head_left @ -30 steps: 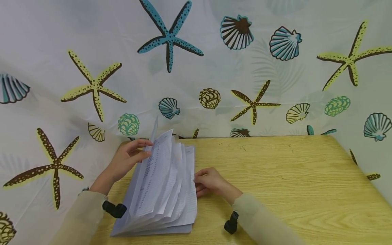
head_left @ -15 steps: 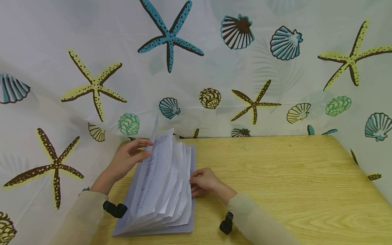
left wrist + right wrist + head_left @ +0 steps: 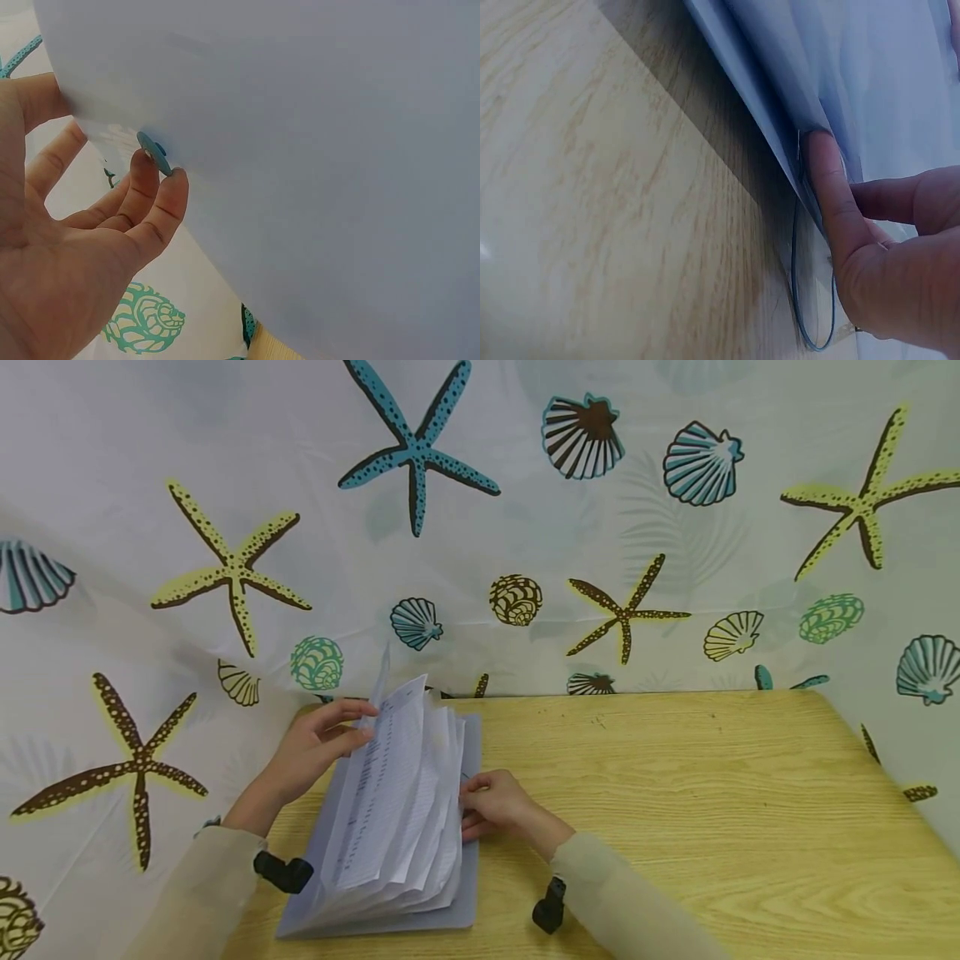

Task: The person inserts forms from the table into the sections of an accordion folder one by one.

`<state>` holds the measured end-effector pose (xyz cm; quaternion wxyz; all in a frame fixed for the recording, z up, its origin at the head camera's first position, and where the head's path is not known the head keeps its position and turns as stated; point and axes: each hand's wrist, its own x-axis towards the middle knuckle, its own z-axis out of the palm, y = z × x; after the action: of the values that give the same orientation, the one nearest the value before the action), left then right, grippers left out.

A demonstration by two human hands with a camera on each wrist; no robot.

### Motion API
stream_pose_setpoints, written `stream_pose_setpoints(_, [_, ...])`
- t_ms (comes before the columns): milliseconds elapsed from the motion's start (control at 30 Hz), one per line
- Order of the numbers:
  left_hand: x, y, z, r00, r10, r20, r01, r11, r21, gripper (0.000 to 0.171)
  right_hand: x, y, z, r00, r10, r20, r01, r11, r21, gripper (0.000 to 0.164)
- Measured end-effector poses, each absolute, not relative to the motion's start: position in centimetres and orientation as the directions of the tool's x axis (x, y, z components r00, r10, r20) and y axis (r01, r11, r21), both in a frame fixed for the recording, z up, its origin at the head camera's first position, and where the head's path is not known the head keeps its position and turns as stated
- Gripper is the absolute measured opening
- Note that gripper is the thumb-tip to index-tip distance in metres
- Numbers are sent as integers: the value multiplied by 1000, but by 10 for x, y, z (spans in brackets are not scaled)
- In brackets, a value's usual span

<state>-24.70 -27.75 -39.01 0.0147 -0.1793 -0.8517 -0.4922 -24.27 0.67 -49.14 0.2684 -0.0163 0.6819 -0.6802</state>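
A pale blue-grey folder (image 3: 468, 868) lies at the left of the table, its front cover (image 3: 322, 172) raised. Several printed white sheets (image 3: 408, 793) fan out inside it. My left hand (image 3: 311, 750) holds the raised cover by its edge. In the left wrist view, its fingertips touch a small blue round button (image 3: 154, 154) on the cover. My right hand (image 3: 497, 802) pinches the right edge of the sheets just above the back cover; the sheets hide some fingertips. A thin dark blue string (image 3: 793, 270) hangs in a loop beside that hand in the right wrist view.
The light wooden table (image 3: 675, 793) stretches out to the right of the folder. A white cloth (image 3: 525, 527) printed with starfish and shells hangs behind the table and along its sides. Black wrist cameras (image 3: 281, 871) sit on both forearms.
My right hand has moved a little left with the edge of the sheets, uncovering a strip of the back cover. My left hand and the raised cover have stayed nearly still.
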Motion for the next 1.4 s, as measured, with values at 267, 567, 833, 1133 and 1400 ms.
stream_pose_setpoints(267, [-247,-273,-393,-932,298,205,326,445,834,33,-245,17,-489,-852,-387,-351,359,56,-932,25])
stream_pose_setpoints(567, [-254,-256,-402,-924,340,174,325,459,827,35,-253,44,-482,-877,-341,-339,345,45,-937,30])
stream_pose_setpoints(833, [-252,-229,-421,-938,310,153,327,654,682,35,-262,80,-470,-921,-279,-272,240,143,-960,33])
stream_pose_setpoints(1133, [-247,-198,-433,-926,360,116,373,819,436,36,-274,131,-442,-965,-186,-184,99,390,-916,31])
stream_pose_setpoints(1400, [-268,-188,-402,-879,466,102,471,813,342,51,-287,167,-414,-982,-178,68,-169,648,-742,37])
